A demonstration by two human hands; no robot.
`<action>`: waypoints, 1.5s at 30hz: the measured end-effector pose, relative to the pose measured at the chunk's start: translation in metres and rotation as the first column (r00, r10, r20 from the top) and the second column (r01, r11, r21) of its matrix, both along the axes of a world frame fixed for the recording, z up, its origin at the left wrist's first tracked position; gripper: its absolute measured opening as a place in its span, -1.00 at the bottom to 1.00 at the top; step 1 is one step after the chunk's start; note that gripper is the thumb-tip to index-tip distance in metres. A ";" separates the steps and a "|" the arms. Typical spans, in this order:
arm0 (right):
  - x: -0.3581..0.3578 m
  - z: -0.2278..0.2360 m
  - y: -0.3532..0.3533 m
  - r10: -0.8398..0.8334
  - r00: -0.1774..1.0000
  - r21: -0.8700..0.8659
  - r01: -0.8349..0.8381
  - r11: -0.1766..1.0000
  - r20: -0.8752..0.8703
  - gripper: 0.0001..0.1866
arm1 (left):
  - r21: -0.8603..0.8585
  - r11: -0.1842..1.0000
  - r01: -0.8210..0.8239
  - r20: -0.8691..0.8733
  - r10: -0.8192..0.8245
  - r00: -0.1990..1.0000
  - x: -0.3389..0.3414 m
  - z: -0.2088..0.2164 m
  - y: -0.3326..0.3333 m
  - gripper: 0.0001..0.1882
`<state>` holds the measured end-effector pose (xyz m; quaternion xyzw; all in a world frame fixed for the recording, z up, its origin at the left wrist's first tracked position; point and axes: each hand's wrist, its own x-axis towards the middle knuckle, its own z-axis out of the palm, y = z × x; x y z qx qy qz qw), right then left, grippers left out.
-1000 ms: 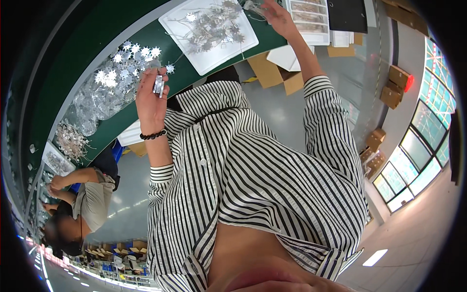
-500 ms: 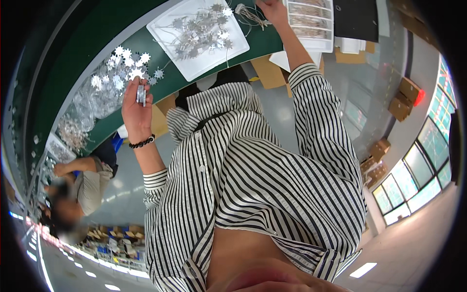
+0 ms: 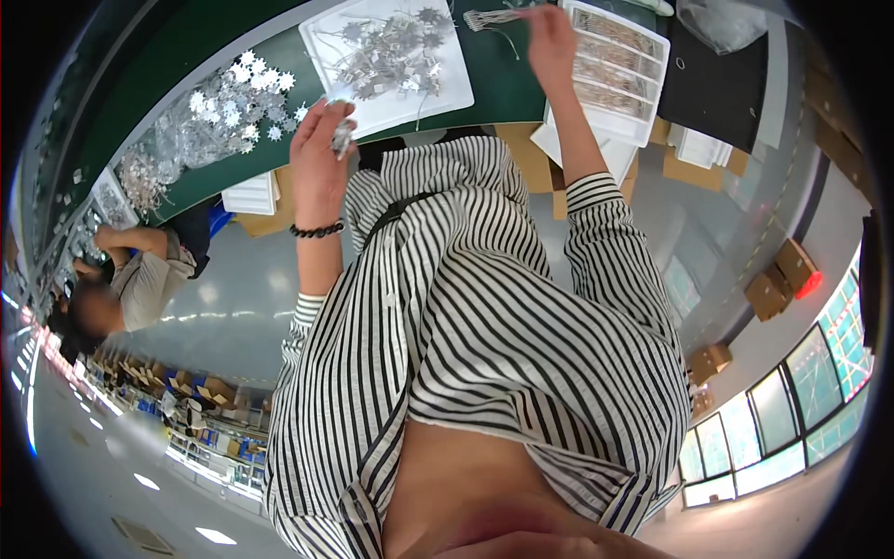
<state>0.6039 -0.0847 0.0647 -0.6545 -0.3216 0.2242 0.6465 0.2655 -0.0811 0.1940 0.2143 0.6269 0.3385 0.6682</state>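
My left hand [image 3: 319, 154] is closed on several small silver metal pieces [image 3: 343, 140], held at the near left corner of a white tray [image 3: 456, 88]. Inside that tray lies a heap of silver star-shaped pieces with thin wires [image 3: 396, 61]. Loose silver star-shaped pieces [image 3: 244, 93] are piled on the green table to the left. Farther right, my right hand [image 3: 553, 47] pinches the end of a bundle of thin white wires [image 3: 492, 18], whose other ends fan out leftward over the table. Its fingertips are partly blurred.
Beside my right hand is a white compartment tray [image 3: 615, 70] full of thin wires. A black mat [image 3: 712, 79] and a clear plastic bag [image 3: 722, 23] lie beyond it. Clear bags [image 3: 172, 144] and loose wires [image 3: 144, 182] cover the table's left. Another person [image 3: 149, 270] works there.
My left hand has moved right, from the loose star pile to the tray's corner, still holding silver pieces. The wire bundle now stretches from my right hand. The whole view has shifted.
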 end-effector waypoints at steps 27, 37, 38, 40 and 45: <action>-0.037 0.040 0.023 0.563 0.757 -0.246 -0.507 0.826 0.331 -0.84 | 0.054 0.998 -0.041 -0.093 0.046 0.995 0.043 0.010 -0.008 -0.68; -0.077 0.056 0.012 0.623 0.780 -0.191 -0.605 0.773 0.052 -0.92 | 0.167 0.982 0.093 -0.203 -0.058 0.977 0.048 -0.006 0.002 -0.69; -0.083 0.058 0.014 0.617 0.786 -0.201 -0.597 0.777 0.049 -0.92 | 0.147 0.985 0.094 -0.209 -0.062 0.976 0.050 -0.010 0.007 -0.69; -0.092 0.061 0.013 0.630 0.776 -0.224 -0.617 0.755 -0.013 -0.92 | 0.169 0.975 0.148 -0.240 -0.105 0.965 0.058 -0.020 0.009 -0.69; -0.099 0.064 0.010 0.642 0.766 -0.255 -0.629 0.734 -0.043 -0.94 | 0.211 0.955 0.207 -0.265 -0.148 0.953 0.072 -0.039 0.006 -0.71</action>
